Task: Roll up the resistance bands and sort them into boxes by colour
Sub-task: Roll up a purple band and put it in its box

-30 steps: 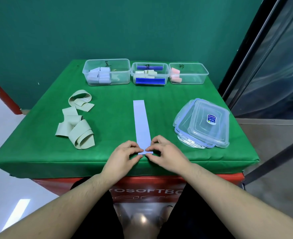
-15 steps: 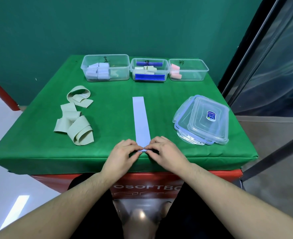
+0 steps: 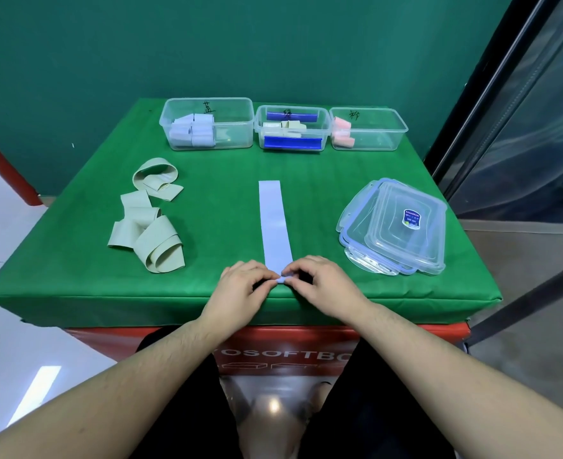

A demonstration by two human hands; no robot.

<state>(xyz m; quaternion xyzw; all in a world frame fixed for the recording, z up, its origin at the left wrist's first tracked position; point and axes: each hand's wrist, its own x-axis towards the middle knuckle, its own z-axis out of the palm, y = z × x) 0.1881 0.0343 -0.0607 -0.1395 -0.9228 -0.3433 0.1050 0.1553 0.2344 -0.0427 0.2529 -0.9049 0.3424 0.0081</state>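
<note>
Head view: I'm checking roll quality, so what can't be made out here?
- Near end of the lilac band: covered by the left hand and right hand, so roll tightness is hidden.
- Handwritten labels on the boxes: too small to read.
- Lid stack: count unclear through overlapping clear plastic.

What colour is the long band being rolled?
Pale lilac-blue band, seen in the head view.

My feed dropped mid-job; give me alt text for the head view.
Both hands, left hand and right hand, pinch the near end of a flat lilac band on the green table, starting a roll. Loose beige bands lie left, stacked lids right, three boxes behind.
</note>
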